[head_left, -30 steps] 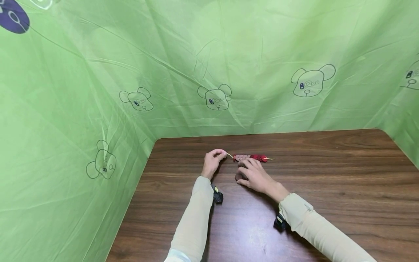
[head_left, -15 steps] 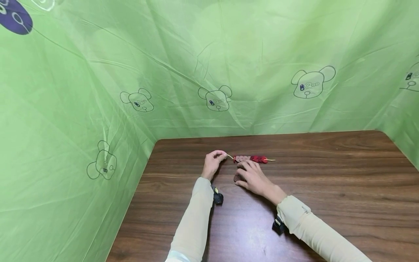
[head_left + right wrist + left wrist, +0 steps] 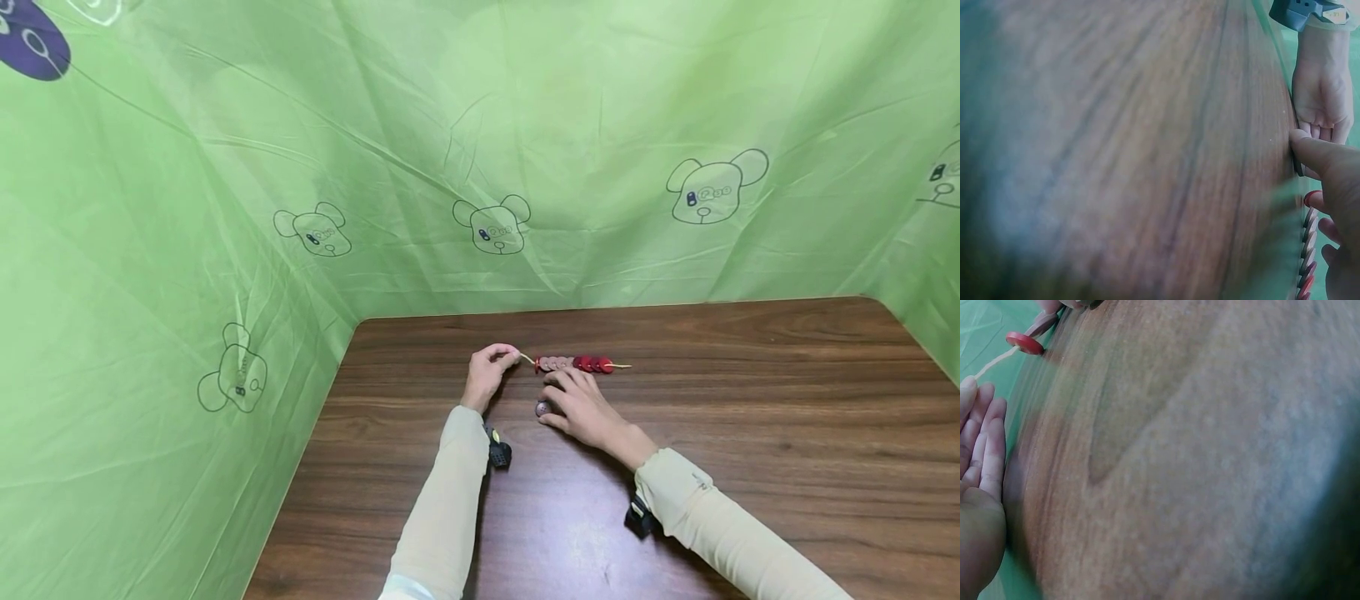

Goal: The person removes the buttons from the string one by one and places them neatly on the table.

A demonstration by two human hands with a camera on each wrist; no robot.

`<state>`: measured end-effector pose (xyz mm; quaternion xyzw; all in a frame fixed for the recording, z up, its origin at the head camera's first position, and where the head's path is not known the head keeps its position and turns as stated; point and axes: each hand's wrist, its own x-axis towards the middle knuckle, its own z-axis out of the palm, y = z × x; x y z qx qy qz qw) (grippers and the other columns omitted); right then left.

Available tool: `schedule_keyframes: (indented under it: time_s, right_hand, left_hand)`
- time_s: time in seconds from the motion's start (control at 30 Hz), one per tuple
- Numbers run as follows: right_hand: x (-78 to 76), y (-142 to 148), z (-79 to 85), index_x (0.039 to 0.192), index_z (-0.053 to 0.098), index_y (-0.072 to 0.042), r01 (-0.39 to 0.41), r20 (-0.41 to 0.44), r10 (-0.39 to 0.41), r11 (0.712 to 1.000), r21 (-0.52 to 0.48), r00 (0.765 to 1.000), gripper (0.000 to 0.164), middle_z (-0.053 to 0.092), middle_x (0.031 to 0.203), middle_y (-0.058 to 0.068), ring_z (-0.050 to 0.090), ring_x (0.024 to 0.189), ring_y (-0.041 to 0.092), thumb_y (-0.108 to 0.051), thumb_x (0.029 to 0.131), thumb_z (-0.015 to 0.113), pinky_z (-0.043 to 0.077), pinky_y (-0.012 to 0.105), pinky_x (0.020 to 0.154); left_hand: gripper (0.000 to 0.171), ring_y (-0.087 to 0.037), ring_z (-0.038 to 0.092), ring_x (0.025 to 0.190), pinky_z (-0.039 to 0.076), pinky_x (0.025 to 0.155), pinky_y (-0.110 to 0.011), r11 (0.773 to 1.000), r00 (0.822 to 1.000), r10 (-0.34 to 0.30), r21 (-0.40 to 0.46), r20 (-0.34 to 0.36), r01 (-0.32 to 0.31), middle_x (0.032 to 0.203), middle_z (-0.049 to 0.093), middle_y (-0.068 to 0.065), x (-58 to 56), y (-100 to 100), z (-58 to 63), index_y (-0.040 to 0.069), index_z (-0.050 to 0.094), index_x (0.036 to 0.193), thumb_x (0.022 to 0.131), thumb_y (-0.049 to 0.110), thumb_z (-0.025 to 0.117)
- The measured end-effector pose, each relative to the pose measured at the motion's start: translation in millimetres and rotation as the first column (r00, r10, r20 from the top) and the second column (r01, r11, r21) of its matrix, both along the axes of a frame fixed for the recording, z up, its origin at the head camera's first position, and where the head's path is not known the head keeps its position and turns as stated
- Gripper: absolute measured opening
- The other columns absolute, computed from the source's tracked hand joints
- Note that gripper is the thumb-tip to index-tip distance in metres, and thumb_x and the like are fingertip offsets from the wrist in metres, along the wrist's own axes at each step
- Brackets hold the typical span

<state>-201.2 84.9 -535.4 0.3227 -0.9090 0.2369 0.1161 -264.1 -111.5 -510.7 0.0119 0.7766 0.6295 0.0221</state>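
Observation:
My left hand (image 3: 487, 375) pinches the end of a yellow cord (image 3: 527, 357) between thumb and fingertip. On that cord lies a row of buttons: a red button (image 3: 1024, 343) stands on edge nearest the left hand, followed by several pink buttons (image 3: 557, 363) and several dark red and red buttons (image 3: 592, 364). My right hand (image 3: 588, 408), just below the row, pinches a dull purple button (image 3: 542, 408) between thumb and index finger, its holed face showing upward. In the right wrist view this button (image 3: 1298, 164) appears edge-on as a dark disc.
A brown wood-grain table (image 3: 750, 400) lies beneath both hands. Green fabric (image 3: 600, 133) printed with bear heads rises along its back and sides. Black wrist cameras (image 3: 498, 450) sit under the cream sleeves. The cord's free tail (image 3: 622, 366) extends past the row's right end.
The button in my right hand has turned from a dark look to a lighter, holed face. That hand has shifted slightly left and toward me. The left hand keeps its pinch on the cord.

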Motion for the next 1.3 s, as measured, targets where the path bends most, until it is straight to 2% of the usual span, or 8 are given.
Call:
schedule_keyframes:
  time_s: [0.07, 0.1, 0.27, 0.5, 0.7, 1.03, 1.13, 1.3]
  right_hand:
    - [0.1, -0.1, -0.3, 0.096, 0.066, -0.015, -0.004, -0.007, 0.004, 1.000, -0.009, 1.000, 0.025, 0.057, 0.122, 0.013, 0.045, 0.119, 0.035, -0.033, 0.081, 0.075, 0.033, 0.055, 0.097]
    - [0.2, -0.1, -0.3, 0.096, 0.066, -0.015, -0.005, -0.010, 0.005, 1.000, -0.011, 1.000, 0.025, 0.057, 0.121, 0.013, 0.046, 0.118, 0.036, -0.033, 0.081, 0.075, 0.033, 0.055, 0.096]
    - [1.4, -0.7, 2.2, 0.096, 0.067, -0.015, -0.001, 0.006, 0.001, 1.000, -0.007, 1.000, 0.024, 0.058, 0.122, 0.013, 0.046, 0.118, 0.035, -0.032, 0.081, 0.075, 0.034, 0.054, 0.097]
    - [0.9, -1.2, 1.3, 0.097, 0.067, -0.014, -0.006, -0.009, 0.006, 1.000, -0.016, 1.000, 0.025, 0.058, 0.121, 0.014, 0.047, 0.118, 0.035, -0.031, 0.081, 0.076, 0.034, 0.054, 0.096]
    - [0.9, -1.2, 0.8, 0.096, 0.067, -0.013, -0.017, -0.025, 0.017, 0.999, -0.027, 1.000, 0.026, 0.059, 0.121, 0.015, 0.047, 0.118, 0.035, -0.030, 0.079, 0.077, 0.035, 0.055, 0.095]
    - [1.4, -2.0, 1.4, 0.098, 0.066, -0.014, -0.019, 0.000, 0.019, 0.999, -0.045, 1.000, 0.027, 0.058, 0.122, 0.014, 0.047, 0.118, 0.032, -0.033, 0.081, 0.075, 0.035, 0.054, 0.098]
    - [0.5, -1.1, 3.6, 0.098, 0.066, -0.013, -0.022, -0.014, 0.021, 0.998, -0.063, 1.000, 0.027, 0.058, 0.122, 0.014, 0.047, 0.118, 0.034, -0.033, 0.081, 0.075, 0.034, 0.056, 0.100]
    - [-3.7, 1.5, 9.5, 0.098, 0.066, -0.012, -0.021, -0.059, 0.016, 0.995, -0.100, 0.998, 0.028, 0.058, 0.124, 0.015, 0.047, 0.120, 0.037, -0.030, 0.080, 0.077, 0.034, 0.057, 0.099]
  left_hand:
    - [0.019, -0.040, 0.063, 0.095, 0.049, 0.087, -0.049, 1.000, 1.000, -0.003, -0.001, 0.001, 0.003, 0.096, 0.069, -0.025, 0.4, -0.1, 0.6, -0.006, 0.068, 0.101, 0.089, 0.008, 0.066]
    - [0.019, -0.043, 0.062, 0.097, 0.048, 0.088, -0.051, 1.000, 1.000, -0.006, -0.005, 0.009, 0.006, 0.099, 0.068, -0.028, 2.9, 0.7, 5.5, -0.008, 0.068, 0.102, 0.090, 0.007, 0.065]
    - [0.020, -0.041, 0.062, 0.096, 0.050, 0.085, -0.046, 1.000, 1.000, 0.002, -0.019, 0.006, -0.002, 0.097, 0.068, -0.027, 2.8, 0.9, 5.2, -0.008, 0.068, 0.102, 0.090, 0.008, 0.065]
    - [0.021, -0.045, 0.062, 0.100, 0.047, 0.090, -0.053, 1.000, 1.000, -0.023, 0.001, 0.017, 0.023, 0.100, 0.067, -0.029, 3.1, -0.9, 7.5, -0.009, 0.067, 0.104, 0.091, 0.008, 0.064]
    - [0.021, -0.046, 0.061, 0.101, 0.046, 0.092, -0.054, 1.000, 0.999, -0.017, 0.011, 0.028, 0.017, 0.101, 0.067, -0.030, 4.0, -0.5, 8.1, -0.009, 0.067, 0.103, 0.091, 0.007, 0.064]
    - [0.022, -0.045, 0.061, 0.101, 0.048, 0.090, -0.051, 1.000, 0.999, 0.001, -0.011, 0.039, 0.000, 0.102, 0.067, -0.028, 5.9, 0.8, 10.2, -0.007, 0.068, 0.103, 0.090, 0.011, 0.066]
    - [0.021, -0.044, 0.061, 0.100, 0.049, 0.089, -0.049, 1.000, 0.999, 0.005, -0.016, 0.041, -0.005, 0.101, 0.068, -0.028, 2.9, 0.6, 6.5, -0.006, 0.068, 0.103, 0.090, 0.011, 0.066]
    - [0.017, -0.040, 0.063, 0.097, 0.051, 0.084, -0.041, 1.000, 0.999, 0.021, 0.005, 0.031, -0.021, 0.097, 0.070, -0.023, -9.5, -1.1, -15.5, -0.001, 0.071, 0.099, 0.088, 0.012, 0.068]
